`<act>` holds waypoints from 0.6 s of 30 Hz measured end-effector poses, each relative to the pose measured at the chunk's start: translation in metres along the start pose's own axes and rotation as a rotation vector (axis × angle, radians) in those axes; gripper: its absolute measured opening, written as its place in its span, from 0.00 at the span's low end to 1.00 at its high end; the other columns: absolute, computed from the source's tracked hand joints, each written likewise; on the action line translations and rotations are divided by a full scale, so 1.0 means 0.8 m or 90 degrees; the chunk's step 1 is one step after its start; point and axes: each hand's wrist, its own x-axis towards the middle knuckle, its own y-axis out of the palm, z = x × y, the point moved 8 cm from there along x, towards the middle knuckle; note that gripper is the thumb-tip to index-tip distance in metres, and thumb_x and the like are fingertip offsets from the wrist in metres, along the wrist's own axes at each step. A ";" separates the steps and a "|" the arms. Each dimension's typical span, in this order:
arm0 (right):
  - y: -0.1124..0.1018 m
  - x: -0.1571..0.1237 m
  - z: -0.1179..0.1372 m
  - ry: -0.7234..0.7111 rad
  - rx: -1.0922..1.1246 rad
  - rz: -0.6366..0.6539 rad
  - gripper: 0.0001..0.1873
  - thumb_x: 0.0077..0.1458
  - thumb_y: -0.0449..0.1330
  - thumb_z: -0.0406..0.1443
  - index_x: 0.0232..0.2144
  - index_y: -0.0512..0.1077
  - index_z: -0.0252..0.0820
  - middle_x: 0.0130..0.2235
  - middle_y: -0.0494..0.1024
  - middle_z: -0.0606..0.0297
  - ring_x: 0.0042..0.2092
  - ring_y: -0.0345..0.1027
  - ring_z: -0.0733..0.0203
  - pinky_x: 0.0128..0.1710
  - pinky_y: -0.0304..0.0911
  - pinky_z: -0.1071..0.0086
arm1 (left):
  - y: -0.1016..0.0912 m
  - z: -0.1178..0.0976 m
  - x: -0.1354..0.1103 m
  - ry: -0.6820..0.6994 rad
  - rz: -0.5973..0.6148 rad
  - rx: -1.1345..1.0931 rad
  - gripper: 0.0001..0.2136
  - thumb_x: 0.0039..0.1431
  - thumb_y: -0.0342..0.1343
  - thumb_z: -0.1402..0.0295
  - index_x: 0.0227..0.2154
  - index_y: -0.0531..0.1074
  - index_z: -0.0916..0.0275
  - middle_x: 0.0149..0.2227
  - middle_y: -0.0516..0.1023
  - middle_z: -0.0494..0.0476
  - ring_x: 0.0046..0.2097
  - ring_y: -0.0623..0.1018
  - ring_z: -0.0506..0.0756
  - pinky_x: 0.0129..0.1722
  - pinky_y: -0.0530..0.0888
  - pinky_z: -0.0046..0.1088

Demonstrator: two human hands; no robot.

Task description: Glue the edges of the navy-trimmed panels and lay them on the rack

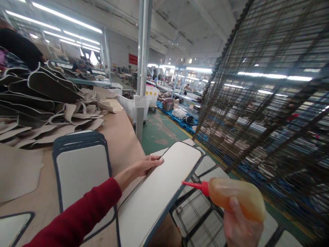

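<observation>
My left hand (149, 164) grips the far left edge of a long white panel (164, 185) with rounded corners and a dark border, thumb on top. The panel is tilted, its near end toward me. In my right hand (240, 221) is a squeeze bottle (236, 195) of amber liquid, lying sideways with a red pointed nozzle. The nozzle's tip meets the panel's right edge or hovers just over it; I cannot tell which. Left of the panel, a stack of similar dark-edged panels (82, 171) rests on the table.
A brown tabletop (118, 137) carries a heap of grey-beige cut pieces (51, 103). At right, a wire rack (269, 103) tilts up, and more panels lie on a wire shelf (195, 219) below. Beyond stand a metal post (142, 68) and white bins (128, 103). A person (20, 44) is at far left.
</observation>
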 end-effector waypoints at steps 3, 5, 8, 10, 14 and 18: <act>0.003 -0.001 -0.004 0.022 0.027 0.013 0.22 0.35 0.73 0.37 0.35 0.73 0.41 0.36 0.75 0.68 0.37 0.68 0.62 0.41 0.68 0.67 | -0.001 -0.003 -0.002 -0.001 -0.011 -0.006 0.25 0.36 0.73 0.58 0.38 0.77 0.66 0.31 0.82 0.57 0.30 0.79 0.53 0.34 0.76 0.27; 0.004 -0.001 -0.005 0.022 0.031 0.017 0.21 0.35 0.73 0.37 0.34 0.73 0.41 0.36 0.74 0.68 0.37 0.68 0.62 0.42 0.68 0.67 | -0.002 -0.005 -0.001 -0.002 -0.018 -0.011 0.24 0.35 0.73 0.59 0.36 0.77 0.66 0.30 0.82 0.56 0.29 0.79 0.52 0.32 0.75 0.27; 0.010 -0.004 0.000 0.009 0.012 0.040 0.19 0.36 0.72 0.37 0.32 0.72 0.39 0.34 0.75 0.65 0.37 0.69 0.59 0.43 0.68 0.61 | -0.002 -0.006 0.002 0.000 -0.009 -0.015 0.24 0.35 0.73 0.60 0.36 0.76 0.66 0.31 0.82 0.57 0.30 0.79 0.53 0.33 0.75 0.28; 0.015 -0.006 0.002 0.026 0.009 0.055 0.18 0.36 0.72 0.39 0.31 0.73 0.38 0.34 0.75 0.63 0.38 0.70 0.56 0.45 0.68 0.58 | -0.003 -0.006 0.006 -0.002 -0.003 -0.013 0.24 0.36 0.73 0.59 0.37 0.76 0.66 0.31 0.82 0.58 0.30 0.79 0.54 0.34 0.75 0.29; 0.021 -0.010 0.008 0.030 0.013 0.069 0.18 0.37 0.72 0.39 0.31 0.73 0.39 0.36 0.75 0.61 0.40 0.70 0.54 0.46 0.68 0.58 | -0.006 -0.004 0.015 -0.011 -0.014 -0.003 0.25 0.36 0.73 0.58 0.37 0.77 0.66 0.31 0.82 0.58 0.30 0.79 0.54 0.34 0.75 0.29; 0.016 -0.011 0.008 0.007 -0.022 0.074 0.19 0.38 0.72 0.41 0.32 0.72 0.39 0.37 0.74 0.61 0.42 0.70 0.54 0.43 0.69 0.60 | -0.005 -0.007 0.022 -0.013 -0.018 -0.002 0.25 0.34 0.73 0.57 0.35 0.77 0.67 0.29 0.82 0.58 0.29 0.79 0.54 0.33 0.75 0.29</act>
